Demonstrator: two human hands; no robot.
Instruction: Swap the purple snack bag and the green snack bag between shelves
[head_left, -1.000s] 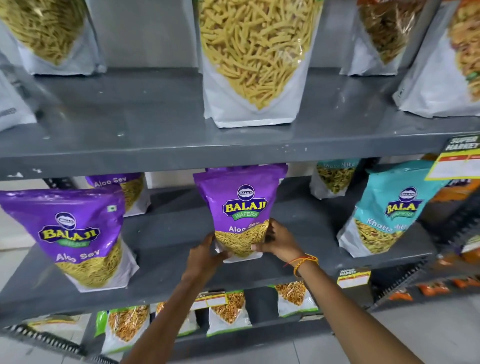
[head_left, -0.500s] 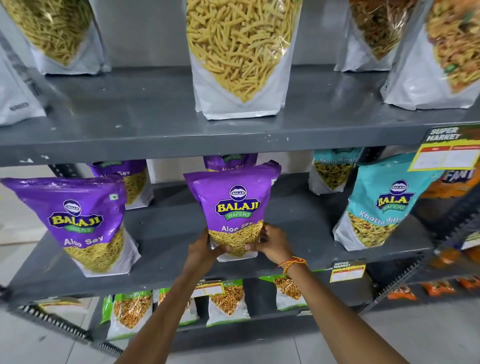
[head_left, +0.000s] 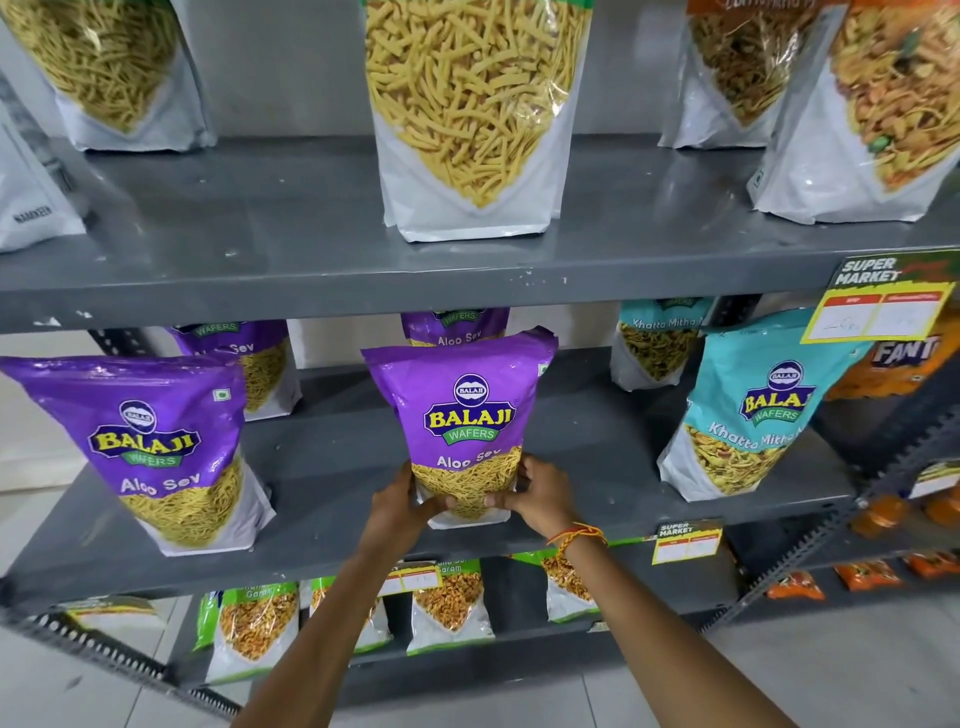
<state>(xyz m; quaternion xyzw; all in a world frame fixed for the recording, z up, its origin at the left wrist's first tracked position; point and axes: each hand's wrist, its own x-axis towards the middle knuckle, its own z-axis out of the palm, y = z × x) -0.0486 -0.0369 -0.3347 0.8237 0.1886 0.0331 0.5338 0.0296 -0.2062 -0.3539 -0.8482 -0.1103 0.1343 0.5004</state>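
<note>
A purple snack bag (head_left: 460, 410) marked Aloo Sev stands upright at the front middle of the middle shelf (head_left: 332, 467). My left hand (head_left: 402, 501) grips its lower left corner and my right hand (head_left: 537, 496) grips its lower right corner. Green snack bags (head_left: 249, 623) stand on the bottom shelf, partly hidden by my forearms. A second green bag (head_left: 449, 608) sits below my hands.
More purple bags (head_left: 156, 441) stand on the middle shelf, left and behind. Teal bags (head_left: 748, 410) stand to the right. White bags of yellow sticks (head_left: 467, 119) fill the top shelf (head_left: 311, 270). Price tags (head_left: 878, 301) hang on shelf edges. Orange packets (head_left: 795, 584) lie lower right.
Both hands have tightened onto the purple bag's lower corners, thumbs now across its front. The bag stays upright on the middle shelf; the view has tilted a little.
</note>
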